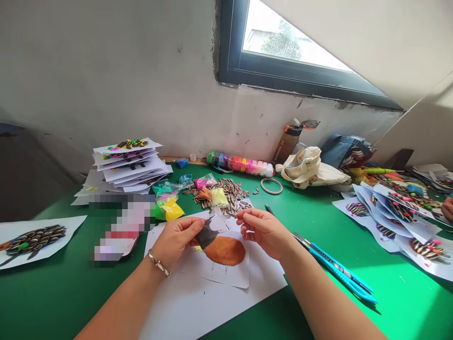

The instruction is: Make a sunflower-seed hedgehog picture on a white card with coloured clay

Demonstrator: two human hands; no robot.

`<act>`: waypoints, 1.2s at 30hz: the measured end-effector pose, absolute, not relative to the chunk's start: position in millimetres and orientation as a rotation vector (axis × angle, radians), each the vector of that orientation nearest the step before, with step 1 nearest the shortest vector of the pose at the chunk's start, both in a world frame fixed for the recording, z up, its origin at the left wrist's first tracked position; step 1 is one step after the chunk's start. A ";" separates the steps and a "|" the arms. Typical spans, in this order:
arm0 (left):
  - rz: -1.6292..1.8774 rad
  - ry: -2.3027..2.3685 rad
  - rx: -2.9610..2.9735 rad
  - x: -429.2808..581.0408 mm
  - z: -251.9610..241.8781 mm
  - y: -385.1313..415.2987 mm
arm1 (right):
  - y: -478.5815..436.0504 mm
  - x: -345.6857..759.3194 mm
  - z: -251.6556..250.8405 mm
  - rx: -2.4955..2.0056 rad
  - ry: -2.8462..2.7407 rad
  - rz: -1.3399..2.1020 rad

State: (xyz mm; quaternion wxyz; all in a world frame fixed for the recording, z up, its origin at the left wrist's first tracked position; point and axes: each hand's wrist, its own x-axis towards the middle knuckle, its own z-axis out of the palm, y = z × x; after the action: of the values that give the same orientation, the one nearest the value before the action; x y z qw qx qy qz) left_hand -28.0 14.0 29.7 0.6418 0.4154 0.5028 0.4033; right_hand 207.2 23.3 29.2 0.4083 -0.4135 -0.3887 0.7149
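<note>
My left hand [184, 233], with a metal bracelet at the wrist, pinches the left edge of a small paper picture [240, 278]. On this paper are a smooth brown clay oval [226, 250], a dark grey clay patch [207, 235] and drawn thin legs below. My right hand [260, 229] is beside the picture's upper right, thumb and fingers curled together; whatever they may hold is too small to make out. Larger white sheets [198, 307] lie beneath both hands. Just beyond is a pile of striped sunflower seeds [233, 191] with a yellow clay packet [219, 197] on it.
Bagged clay [170, 208] and a stack of seed pictures [130, 165] are at left. A blue utility knife [339, 269] lies right of my forearm. Behind are a tape roll [271, 186], clay tubs [244, 165], a bottle [288, 141] and a cloth bag [307, 170]. Another person's hand [448, 208] shows far right.
</note>
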 end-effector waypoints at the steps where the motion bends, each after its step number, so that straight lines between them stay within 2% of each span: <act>1: 0.934 1.160 0.927 -29.4 29.7 15.0 | 24.2 208.2 27.9 -1.031 -0.968 1.802; 7: 1.051 1.235 0.819 -34.9 27.5 19.6 | 25.5 208.8 27.0 -0.982 -0.953 1.797; 36: 1.036 1.262 0.829 -32.8 25.0 21.0 | 23.9 205.3 32.6 -0.935 -0.920 1.828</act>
State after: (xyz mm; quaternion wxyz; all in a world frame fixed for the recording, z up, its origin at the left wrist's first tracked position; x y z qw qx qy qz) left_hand -32.8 21.0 25.0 0.6091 0.3591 0.5466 0.4486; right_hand 205.3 23.9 32.6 0.4311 -0.3748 -0.3690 0.7331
